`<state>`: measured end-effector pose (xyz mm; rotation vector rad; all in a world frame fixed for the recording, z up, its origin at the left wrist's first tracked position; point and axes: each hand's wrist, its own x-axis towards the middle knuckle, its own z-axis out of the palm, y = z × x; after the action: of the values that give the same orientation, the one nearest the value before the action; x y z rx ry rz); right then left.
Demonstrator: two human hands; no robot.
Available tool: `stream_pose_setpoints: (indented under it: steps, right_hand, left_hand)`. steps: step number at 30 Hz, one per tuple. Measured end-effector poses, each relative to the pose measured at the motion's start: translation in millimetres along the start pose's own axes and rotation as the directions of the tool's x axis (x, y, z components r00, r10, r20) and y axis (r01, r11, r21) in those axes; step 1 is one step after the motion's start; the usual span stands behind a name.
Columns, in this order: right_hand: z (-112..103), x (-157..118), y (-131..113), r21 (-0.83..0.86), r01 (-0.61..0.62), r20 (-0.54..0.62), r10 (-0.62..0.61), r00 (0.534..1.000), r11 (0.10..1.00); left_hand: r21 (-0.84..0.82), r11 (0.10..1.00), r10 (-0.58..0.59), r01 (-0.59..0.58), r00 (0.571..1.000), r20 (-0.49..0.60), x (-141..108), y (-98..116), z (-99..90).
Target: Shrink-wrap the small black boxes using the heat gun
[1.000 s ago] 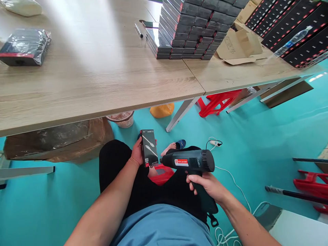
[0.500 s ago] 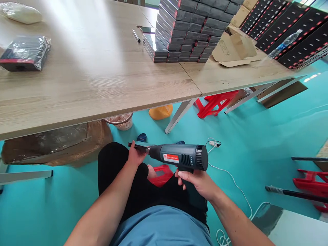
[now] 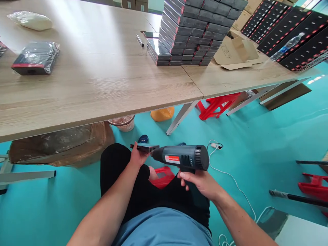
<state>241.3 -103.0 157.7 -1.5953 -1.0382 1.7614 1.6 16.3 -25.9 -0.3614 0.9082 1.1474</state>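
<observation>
"Teal floor (image 3: 246, 136) lay beneath the wood-grain table (image 3: 89, 89). Counts?"

"Heat gun (image 3: 179, 155): one. Thin box (image 3: 142, 148) in hand: one. Tall stack (image 3: 189, 37) of dark boxes: one, its boxes not fully countable. Bottle (image 3: 287, 47): one. Wrapped pack (image 3: 36, 58): one whole, with part of another (image 3: 2, 48) at the left edge."

"Labels?"

"Red label on the gun's barrel; its lettering was too blurred to read. White marks on the black cases (image 3: 292, 30) were too small."

"Appearance of the gun and box?"

"Gun: dark blue-grey barrel, black ribbed rear cap, nozzle pointing left. Box: dark, flat, seen nearly edge-on. Both were above the lap, in front of the table edge. The nozzle overlapped the box's right end in view; contact could not be told."

"Grips?"

"Left hand (image 3: 138, 158): fingers pinched the box near its left end. Right hand (image 3: 198, 181): fingers curled around the gun's handle"
</observation>
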Motion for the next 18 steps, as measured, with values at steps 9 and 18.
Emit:
stream_pose_setpoints:
  steps: [9, 18]
  right_hand:
    - [5.9, 3.2, -6.0, 0.008, 0.006, 0.019, -0.007, 1.000, 1.000]
    - [-4.7, 2.1, -4.0, 0.196, -0.023, -0.149, 0.053, 0.987, 0.980]
  left_hand:
    - [-0.041, 0.999, 0.000, 0.000, 1.000, -0.017, 3.2, 0.3, -2.9]
    - [-0.093, 0.996, 0.012, -0.013, 1.000, -0.010, 1.7, 2.0, -2.8]
